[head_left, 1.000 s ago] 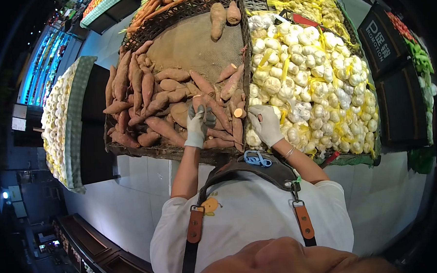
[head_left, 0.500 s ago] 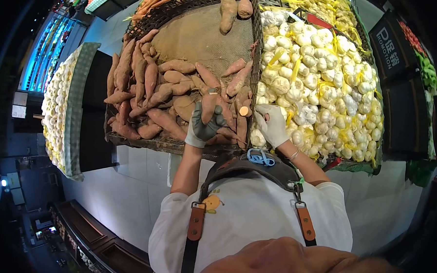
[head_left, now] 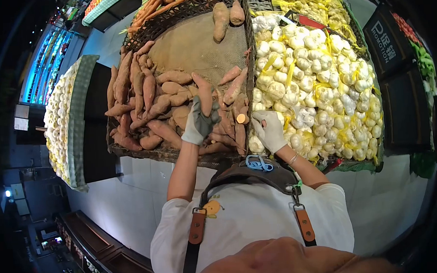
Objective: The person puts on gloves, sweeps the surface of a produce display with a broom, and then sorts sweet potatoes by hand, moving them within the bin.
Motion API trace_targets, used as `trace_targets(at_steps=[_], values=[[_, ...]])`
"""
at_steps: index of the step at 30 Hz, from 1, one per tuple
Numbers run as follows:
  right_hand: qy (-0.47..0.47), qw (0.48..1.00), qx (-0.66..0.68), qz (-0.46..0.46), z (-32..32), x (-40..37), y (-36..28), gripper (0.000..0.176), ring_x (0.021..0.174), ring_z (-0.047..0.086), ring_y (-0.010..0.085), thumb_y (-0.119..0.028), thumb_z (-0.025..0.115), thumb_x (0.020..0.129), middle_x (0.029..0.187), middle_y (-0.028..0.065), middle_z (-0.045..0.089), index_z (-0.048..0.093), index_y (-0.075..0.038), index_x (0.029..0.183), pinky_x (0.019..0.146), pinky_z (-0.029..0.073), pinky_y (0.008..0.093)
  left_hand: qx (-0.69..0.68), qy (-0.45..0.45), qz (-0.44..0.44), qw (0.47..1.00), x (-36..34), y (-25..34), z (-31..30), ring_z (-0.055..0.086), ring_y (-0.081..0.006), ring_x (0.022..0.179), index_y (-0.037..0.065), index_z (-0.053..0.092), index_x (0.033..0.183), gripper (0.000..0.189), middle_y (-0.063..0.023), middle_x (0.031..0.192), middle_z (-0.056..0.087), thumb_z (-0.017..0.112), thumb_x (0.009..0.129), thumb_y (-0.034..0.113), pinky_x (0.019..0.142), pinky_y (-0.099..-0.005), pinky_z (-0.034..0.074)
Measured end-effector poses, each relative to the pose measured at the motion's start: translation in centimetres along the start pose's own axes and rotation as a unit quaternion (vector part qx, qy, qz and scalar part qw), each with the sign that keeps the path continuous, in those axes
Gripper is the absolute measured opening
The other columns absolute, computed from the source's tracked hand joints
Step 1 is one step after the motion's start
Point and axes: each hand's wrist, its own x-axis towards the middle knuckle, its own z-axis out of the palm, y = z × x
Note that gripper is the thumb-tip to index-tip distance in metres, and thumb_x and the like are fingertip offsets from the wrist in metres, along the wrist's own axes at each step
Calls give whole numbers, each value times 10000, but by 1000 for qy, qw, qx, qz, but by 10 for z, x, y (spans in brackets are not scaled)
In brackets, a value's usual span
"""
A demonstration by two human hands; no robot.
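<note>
Hands apart: left hand (head_left: 200, 121), gloved, wrapped round a sweet potato (head_left: 205, 94), above the pile (head_left: 163, 102) near the crate (head_left: 153, 152)'s near edge, right of its middle, tip pointing to the far edge. Right hand (head_left: 270, 129), gloved, fingers curled, at the garlic (head_left: 317, 64)'s near left corner, just beside a pale cut end (head_left: 241, 118) by the crate's right edge; can't tell if it grips anything. Two loose ones (head_left: 220, 21) in the crate's far right corner, carrots (head_left: 164, 4) beyond the far edge.
</note>
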Motion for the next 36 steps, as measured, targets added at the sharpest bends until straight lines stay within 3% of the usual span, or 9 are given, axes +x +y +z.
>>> trace_targets(at_steps=[1, 2, 5, 6, 10, 19, 22, 30, 36], values=[[1, 1000, -3, 2, -1, 0, -2, 94, 760, 539, 367, -147, 616, 825, 761, 137, 579, 637, -56, 832, 691, 430, 423, 6, 33, -6, 999, 12, 5, 4, 523, -181, 596, 88, 560, 1252, 529, -69, 791, 622, 436, 981, 525, 594, -341, 448], [25, 1000, 7, -12, -2, 0, -5, 93, 754, 535, 370, -147, 613, 828, 750, 139, 571, 624, -56, 815, 688, 431, 426, -7, -100, -50, 994, 36, 10, -16, 575, -240, 671, 71, 600, 1128, 393, -111, 917, 660, 474, 994, 418, 622, -374, 474], [63, 997, 21, -33, -1, 0, -4, 106, 754, 537, 371, -150, 605, 833, 745, 140, 569, 607, -53, 790, 687, 431, 431, 9, -91, -26, 995, 89, 22, 12, 584, -279, 691, 76, 597, 995, 255, -101, 921, 650, 508, 984, 314, 605, -390, 465], [6, 1000, 14, -10, -4, 2, -1, 109, 761, 544, 373, -151, 600, 836, 748, 141, 569, 595, -53, 786, 693, 433, 440, -32, -106, -53, 992, 104, 27, 15, 629, -309, 722, 121, 507, 1100, 143, -107, 862, 606, 506, 957, 119, 646, -443, 544], [-4, 1000, 14, -5, -7, 4, -1, 101, 769, 556, 370, -160, 593, 835, 764, 141, 572, 589, -62, 809, 694, 439, 450, -9, -124, 11, 992, 145, 29, 38, 663, -377, 880, 99, 445, 1130, 301, -124, 957, 627, 456, 872, -54, 798, -518, 585], [12, 1000, 15, -18, -3, 7, 4, 70, 712, 540, 355, -109, 587, 797, 696, 140, 524, 595, -40, 806, 658, 414, 427, 200, 26, 4, 979, 139, 18, 40, 670, -330, 753, 17, 468, 1126, 272, -150, 962, 635, 559, 875, -33, 639, -448, 594], [-19, 1000, 21, 6, -6, 7, 1, 126, 788, 554, 366, -181, 578, 837, 770, 134, 558, 558, -64, 793, 704, 431, 449, 162, 5, 49, 986, 108, 19, 27, 629, -234, 562, -27, 449, 1217, 382, -199, 985, 649, 601, 867, -6, 541, -344, 553], [3, 1000, 14, -2, 1, 1, 5, 115, 836, 558, 364, -164, 610, 839, 872, 122, 629, 648, -70, 894, 745, 446, 418, 149, 131, 81, 977, 42, 17, -20, 679, -267, 764, -39, 373, 1413, 540, -170, 1094, 627, 568, 911, 1, 512, -328, 543], [0, 1000, 10, 1, -1, -2, 2, 165, 847, 583, 368, -120, 602, 820, 899, 155, 653, 675, -25, 933, 760, 452, 410, 104, 92, 73, 988, 31, 3, -17, 689, -278, 738, -2, 406, 1394, 513, -148, 1040, 637, 538, 898, -2, 556, -376, 581]])
